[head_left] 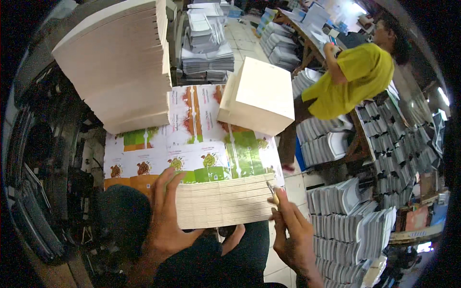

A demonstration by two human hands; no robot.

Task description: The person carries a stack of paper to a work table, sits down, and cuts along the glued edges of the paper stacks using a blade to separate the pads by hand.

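Note:
A row of thin cream-coloured paper booklets (221,204), packed spine by spine, lies at the near edge of the printed sheet in front of me. My left hand (165,216) grips its left end, the fingers along the far side and the thumb at the near lower edge. In my right hand (290,225) is a small knife (274,196) with a pale yellow handle and a short metal blade. Its blade is at the right end of the row, near the far corner; whether it touches the paper I cannot tell.
Behind the row, a tall stack of cream booklets (125,72) stands at left and a cream block (264,93) at right, on a colourful printed sheet (201,149). Bundled paper piles (345,225) stand on the floor at right. A person in a yellow shirt (360,77) stands beyond, beside a table.

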